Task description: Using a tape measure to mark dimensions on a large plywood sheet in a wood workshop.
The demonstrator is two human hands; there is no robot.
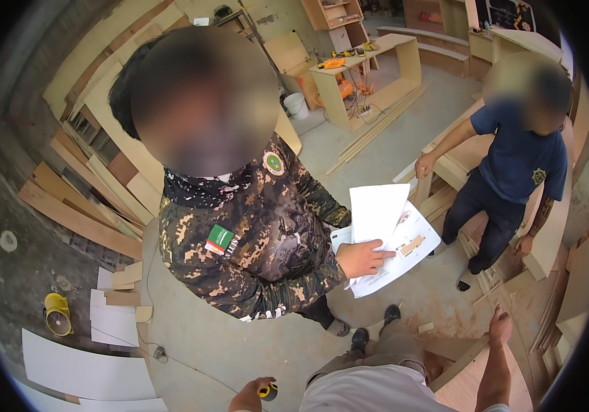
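Observation:
My left hand (253, 390) is low near the bottom edge, closed around a small yellow and black tape measure (268, 391). Off to the lower right, my right hand (500, 325) is at the corner of a pale wooden panel (471, 376). Its fingers are loosely bent and slightly apart, with nothing visible in them; whether it presses on the wood I cannot tell. In front of me, a person in a camouflage top (246, 240) holds several printed sheets (384, 213). That person's hand (363, 258) lies over the lower sheet, fingers stretched across a printed drawing.
Another person in a blue T-shirt (524, 158) stands at the right among wooden panels. Behind, a wooden frame bench (370, 69) carries power tools. A white bucket (296, 106), leaning boards (82, 213), a yellow round fan (58, 314) and a floor cable (191, 366) are around.

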